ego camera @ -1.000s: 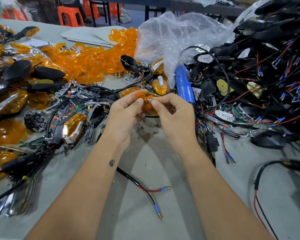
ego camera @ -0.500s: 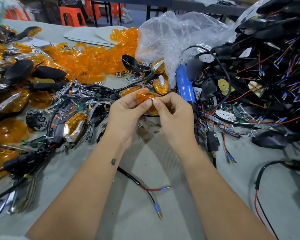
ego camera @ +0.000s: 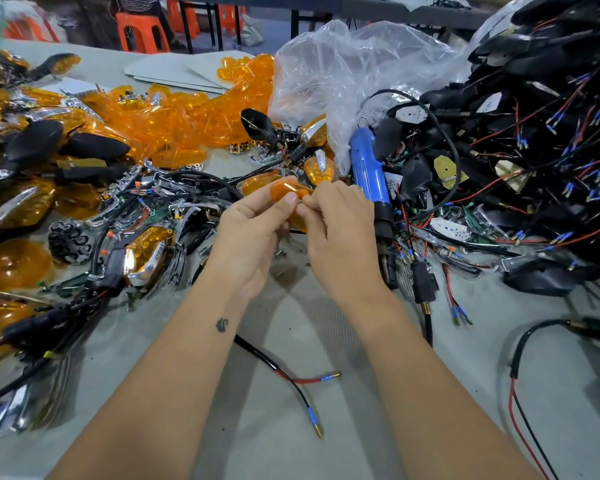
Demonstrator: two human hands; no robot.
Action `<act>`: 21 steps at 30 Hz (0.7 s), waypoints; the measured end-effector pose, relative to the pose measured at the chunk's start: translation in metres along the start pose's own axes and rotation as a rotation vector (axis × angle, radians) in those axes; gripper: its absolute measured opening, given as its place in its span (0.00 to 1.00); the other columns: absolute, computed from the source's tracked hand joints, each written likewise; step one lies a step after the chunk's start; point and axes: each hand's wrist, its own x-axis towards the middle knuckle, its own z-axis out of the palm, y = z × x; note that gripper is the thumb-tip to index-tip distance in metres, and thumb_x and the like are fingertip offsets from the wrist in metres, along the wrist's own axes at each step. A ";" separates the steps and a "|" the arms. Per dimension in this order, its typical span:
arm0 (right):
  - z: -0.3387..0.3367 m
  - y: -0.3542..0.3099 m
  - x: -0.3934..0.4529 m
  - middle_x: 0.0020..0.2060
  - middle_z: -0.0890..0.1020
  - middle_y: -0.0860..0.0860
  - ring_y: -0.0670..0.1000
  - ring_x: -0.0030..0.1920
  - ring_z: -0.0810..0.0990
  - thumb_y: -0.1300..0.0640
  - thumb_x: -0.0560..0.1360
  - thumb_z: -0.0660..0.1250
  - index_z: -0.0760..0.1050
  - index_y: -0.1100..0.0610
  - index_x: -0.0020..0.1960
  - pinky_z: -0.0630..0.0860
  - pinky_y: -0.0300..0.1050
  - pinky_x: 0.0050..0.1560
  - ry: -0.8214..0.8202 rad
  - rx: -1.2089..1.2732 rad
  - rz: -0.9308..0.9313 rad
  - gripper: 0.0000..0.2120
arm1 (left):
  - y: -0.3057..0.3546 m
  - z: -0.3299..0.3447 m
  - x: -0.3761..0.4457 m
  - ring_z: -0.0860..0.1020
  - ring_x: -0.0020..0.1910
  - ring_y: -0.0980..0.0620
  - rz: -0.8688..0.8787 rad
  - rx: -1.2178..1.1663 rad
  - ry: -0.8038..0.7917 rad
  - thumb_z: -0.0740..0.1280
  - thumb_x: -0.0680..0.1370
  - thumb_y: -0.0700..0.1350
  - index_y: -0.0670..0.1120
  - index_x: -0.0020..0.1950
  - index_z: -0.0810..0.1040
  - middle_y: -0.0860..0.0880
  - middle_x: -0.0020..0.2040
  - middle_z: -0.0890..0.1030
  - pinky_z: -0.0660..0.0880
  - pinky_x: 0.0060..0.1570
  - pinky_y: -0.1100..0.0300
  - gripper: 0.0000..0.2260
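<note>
Clearly the amber lens (ego camera: 286, 192) is light, stiff and glossy — likely slippery and easy to crack. It sits above the table (ego camera: 326, 341), pinched between the left hand (ego camera: 253, 230) and right hand (ego camera: 340, 223); its edges look the safest hold.

- Left forearm (ego camera: 174, 375): bare along its whole visible length, entering from 7 o'clock of the frame.
- Tattoo (ego camera: 222, 324): one small dark mark on the left forearm just short of the wrist, at 6 o'clock from the left hand (ego camera: 253, 233). Solid fill; the outline reads like a swan with a curved neck.
- Thumbnail (ego camera: 290, 198): on the left hand at its 1 o'clock edge, cut short, plain.
- Right forearm (ego camera: 430, 393): bare, entering from 5 o'clock.
- Right hand (ego camera: 336, 230): bare, with knuckle creases visible across its back.
</note>
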 end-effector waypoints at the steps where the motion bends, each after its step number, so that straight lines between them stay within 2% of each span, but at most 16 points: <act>1: 0.000 0.000 0.000 0.38 0.76 0.54 0.56 0.42 0.72 0.62 0.78 0.67 0.74 0.61 0.41 0.68 0.55 0.47 -0.004 0.036 0.017 0.07 | 0.000 0.000 0.000 0.77 0.38 0.59 -0.003 -0.008 0.006 0.68 0.75 0.38 0.41 0.57 0.81 0.49 0.44 0.84 0.74 0.40 0.68 0.10; 4: -0.001 0.003 -0.001 0.40 0.77 0.52 0.53 0.44 0.73 0.61 0.78 0.68 0.76 0.60 0.43 0.71 0.52 0.49 0.007 0.145 0.072 0.05 | 0.000 0.001 0.001 0.74 0.33 0.60 -0.031 -0.021 0.016 0.68 0.76 0.39 0.43 0.56 0.81 0.50 0.42 0.81 0.73 0.36 0.69 0.10; 7: -0.001 0.003 0.000 0.46 0.76 0.51 0.52 0.51 0.74 0.59 0.75 0.72 0.79 0.57 0.46 0.72 0.45 0.53 0.034 0.213 0.152 0.03 | 0.000 0.003 0.002 0.74 0.31 0.60 -0.049 -0.032 0.039 0.66 0.79 0.37 0.44 0.56 0.80 0.51 0.40 0.81 0.71 0.34 0.70 0.07; 9: -0.002 0.003 0.001 0.51 0.74 0.49 0.50 0.56 0.73 0.56 0.72 0.75 0.77 0.51 0.50 0.70 0.39 0.56 0.049 0.256 0.211 0.09 | 0.001 0.005 0.002 0.76 0.31 0.60 -0.038 -0.063 0.054 0.65 0.80 0.37 0.43 0.56 0.80 0.51 0.40 0.82 0.72 0.33 0.69 0.07; 11: -0.002 0.005 0.002 0.54 0.75 0.49 0.48 0.57 0.74 0.54 0.71 0.76 0.74 0.47 0.54 0.71 0.37 0.57 0.004 0.352 0.279 0.15 | 0.004 0.005 0.002 0.79 0.33 0.59 -0.021 -0.123 0.060 0.64 0.80 0.38 0.44 0.55 0.79 0.51 0.40 0.84 0.74 0.33 0.68 0.07; 14: -0.003 0.006 0.003 0.52 0.82 0.48 0.46 0.52 0.81 0.53 0.75 0.73 0.76 0.48 0.54 0.77 0.42 0.54 -0.097 0.616 0.421 0.10 | 0.008 0.003 0.002 0.79 0.34 0.59 -0.019 -0.181 0.076 0.64 0.79 0.40 0.46 0.54 0.80 0.51 0.40 0.84 0.75 0.34 0.67 0.07; 16: -0.003 0.007 0.004 0.44 0.83 0.47 0.44 0.43 0.82 0.53 0.77 0.70 0.78 0.49 0.51 0.79 0.40 0.46 -0.143 0.726 0.478 0.03 | 0.008 0.002 0.002 0.79 0.33 0.59 -0.034 -0.199 0.083 0.64 0.80 0.39 0.46 0.54 0.80 0.51 0.40 0.84 0.74 0.34 0.68 0.07; 19: -0.002 0.008 0.004 0.38 0.83 0.48 0.43 0.36 0.80 0.54 0.78 0.69 0.79 0.52 0.48 0.77 0.36 0.39 -0.149 0.741 0.478 0.03 | 0.007 0.001 0.002 0.77 0.33 0.59 -0.044 -0.172 0.079 0.64 0.81 0.40 0.45 0.52 0.79 0.50 0.40 0.83 0.73 0.34 0.68 0.05; 21: -0.002 0.008 0.004 0.36 0.83 0.48 0.43 0.34 0.80 0.53 0.77 0.70 0.79 0.54 0.47 0.78 0.37 0.37 -0.133 0.741 0.465 0.04 | 0.007 0.001 0.001 0.76 0.35 0.57 -0.048 -0.139 0.062 0.67 0.78 0.43 0.43 0.53 0.78 0.46 0.45 0.82 0.73 0.36 0.67 0.06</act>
